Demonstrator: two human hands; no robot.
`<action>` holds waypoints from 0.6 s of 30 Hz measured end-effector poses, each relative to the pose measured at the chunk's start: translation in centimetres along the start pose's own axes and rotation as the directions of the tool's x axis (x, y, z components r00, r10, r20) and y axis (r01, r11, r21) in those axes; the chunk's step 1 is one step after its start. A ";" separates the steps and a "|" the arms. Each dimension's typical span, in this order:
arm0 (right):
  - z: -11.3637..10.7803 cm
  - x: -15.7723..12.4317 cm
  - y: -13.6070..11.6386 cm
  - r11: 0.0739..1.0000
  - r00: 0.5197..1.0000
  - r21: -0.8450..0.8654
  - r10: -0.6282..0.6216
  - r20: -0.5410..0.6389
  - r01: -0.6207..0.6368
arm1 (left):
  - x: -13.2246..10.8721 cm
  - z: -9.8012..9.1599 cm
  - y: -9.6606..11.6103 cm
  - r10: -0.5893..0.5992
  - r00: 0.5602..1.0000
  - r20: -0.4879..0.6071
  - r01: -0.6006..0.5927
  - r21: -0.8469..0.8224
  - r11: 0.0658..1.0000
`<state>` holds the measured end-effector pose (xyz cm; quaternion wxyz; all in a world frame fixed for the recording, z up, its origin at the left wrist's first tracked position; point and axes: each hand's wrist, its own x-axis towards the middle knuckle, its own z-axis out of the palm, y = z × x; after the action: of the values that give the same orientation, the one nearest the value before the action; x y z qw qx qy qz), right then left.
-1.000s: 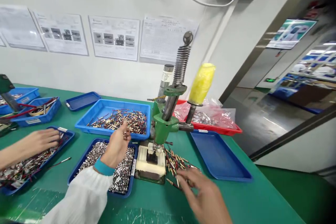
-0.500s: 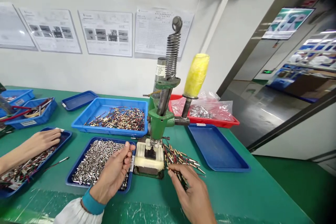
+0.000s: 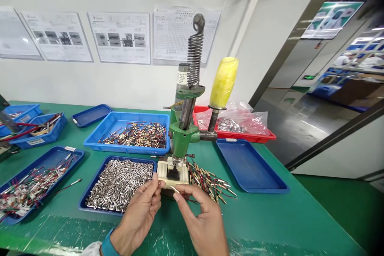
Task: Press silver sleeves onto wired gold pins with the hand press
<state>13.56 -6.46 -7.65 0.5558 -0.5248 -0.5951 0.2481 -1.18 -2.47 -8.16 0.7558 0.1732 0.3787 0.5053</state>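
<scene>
My right hand pinches a thin wired metal pin between thumb and forefinger, its tip pointing left. Close beside it, my left hand is closed, thumb against forefinger; whatever it pinches is too small to make out. Both hands are just in front of the pale base of a green hand press with a yellow-wrapped handle. Right of that base lies a loose pile of wired brass pins. A blue tray full of small metal sleeves is by my left hand.
Behind stands a larger blue tray of wired pins. At the left is a tray of wires with white connectors. A dark blue tray and a red tray with plastic bags stand at the right, near the table edge.
My right hand has come from the pile towards the left, bringing a wired pin. My left hand has moved right, towards it. Another person's hand has left the tray at the left.
</scene>
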 end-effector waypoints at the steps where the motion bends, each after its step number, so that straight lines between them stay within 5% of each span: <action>1: 0.2 0.0 -0.1 1.000 1.000 0.025 0.002 0.007 -0.003 | 0.0 0.0 -0.1 0.006 1.000 0.016 -0.006 0.004 1.000; 18: 3.2 -1.2 0.2 0.978 0.990 0.196 0.098 -0.099 -0.078 | -1.8 3.3 -0.7 -0.053 0.978 -0.202 0.019 -0.165 0.986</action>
<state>10.44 -6.54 -9.16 0.6235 -0.5073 -0.5138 0.2999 1.33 -4.02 -5.76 0.7331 0.0511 0.4156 0.5359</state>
